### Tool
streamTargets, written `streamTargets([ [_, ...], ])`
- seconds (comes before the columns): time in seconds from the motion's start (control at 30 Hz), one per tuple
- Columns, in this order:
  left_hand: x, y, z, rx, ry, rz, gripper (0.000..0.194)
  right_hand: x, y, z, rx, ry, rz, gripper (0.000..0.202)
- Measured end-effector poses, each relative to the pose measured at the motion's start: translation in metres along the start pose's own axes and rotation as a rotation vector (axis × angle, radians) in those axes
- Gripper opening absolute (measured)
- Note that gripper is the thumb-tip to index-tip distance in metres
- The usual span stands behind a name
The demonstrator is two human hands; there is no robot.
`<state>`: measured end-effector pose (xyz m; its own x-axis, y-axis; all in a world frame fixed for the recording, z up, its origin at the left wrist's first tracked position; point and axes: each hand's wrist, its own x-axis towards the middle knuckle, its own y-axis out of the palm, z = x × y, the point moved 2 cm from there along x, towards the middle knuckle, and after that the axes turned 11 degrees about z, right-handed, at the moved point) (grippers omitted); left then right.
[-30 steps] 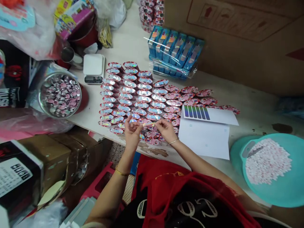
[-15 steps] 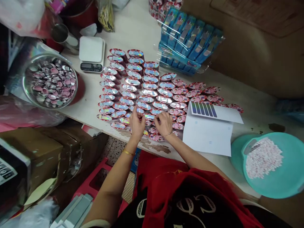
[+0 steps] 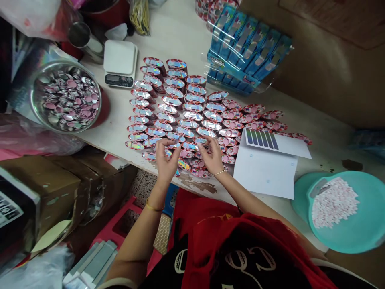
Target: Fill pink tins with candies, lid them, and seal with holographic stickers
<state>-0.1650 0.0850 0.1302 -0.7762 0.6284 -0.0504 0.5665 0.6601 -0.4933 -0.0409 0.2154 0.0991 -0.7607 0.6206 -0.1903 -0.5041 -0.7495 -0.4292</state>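
Observation:
Rows of small oval-ended red boxes [image 3: 192, 107] stand close together on the table. Many have a shiny silver sticker [image 3: 194, 116] across the top; others, towards the right and front, show a bare pink oval. My left hand [image 3: 166, 162] is over the front rows, thumb and forefinger slightly apart beside a stickered box [image 3: 190, 145]. On the other side of that box is my right hand [image 3: 213, 157], its thumb and fingertips also parted. I see nothing held in either hand. Right of the boxes lies a white sticker sheet [image 3: 264, 170], one end folded over showing dark shiny strips [image 3: 261, 139].
A steel bowl [image 3: 33, 98] of small pink and silver pieces stands left, beside a white scale [image 3: 119, 58]. Blue packs [image 3: 246, 48] in clear plastic stand behind. A turquoise basin [image 3: 367, 208] with white-pink bits is at right. Cardboard boxes [image 3: 57, 192] sit lower left.
Both hands have moved slightly apart, and their fingertips have opened from a pinch around the box top between them. The view has shifted a little.

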Motion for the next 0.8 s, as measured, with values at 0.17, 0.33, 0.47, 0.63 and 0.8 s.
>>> streamTargets([
  [0.17, -0.014, -0.013, -0.003, -0.336, -0.262, 0.152, 0.020, -0.008, 0.021, 0.007, 0.442, 0.132, 0.262, 0.042],
  [0.33, -0.016, -0.005, 0.028, -0.166, -0.291, 0.069, 0.015, -0.017, 0.028, 0.005, 0.157, 0.085, 0.186, 0.033],
  [0.47, -0.016, 0.004, 0.043, 0.101, -0.187, 0.044, 0.012, -0.018, 0.028, 0.005, -0.334, -0.007, 0.170, 0.025],
  [0.63, -0.020, 0.012, 0.050, 0.369, -0.199, 0.070, 0.007, -0.016, 0.035, 0.001, -0.650, -0.045, 0.211, 0.025],
  [0.8, -0.021, 0.020, 0.052, 0.512, -0.242, 0.084, 0.007, -0.013, 0.042, -0.003, -0.716, -0.051, 0.259, 0.025],
])
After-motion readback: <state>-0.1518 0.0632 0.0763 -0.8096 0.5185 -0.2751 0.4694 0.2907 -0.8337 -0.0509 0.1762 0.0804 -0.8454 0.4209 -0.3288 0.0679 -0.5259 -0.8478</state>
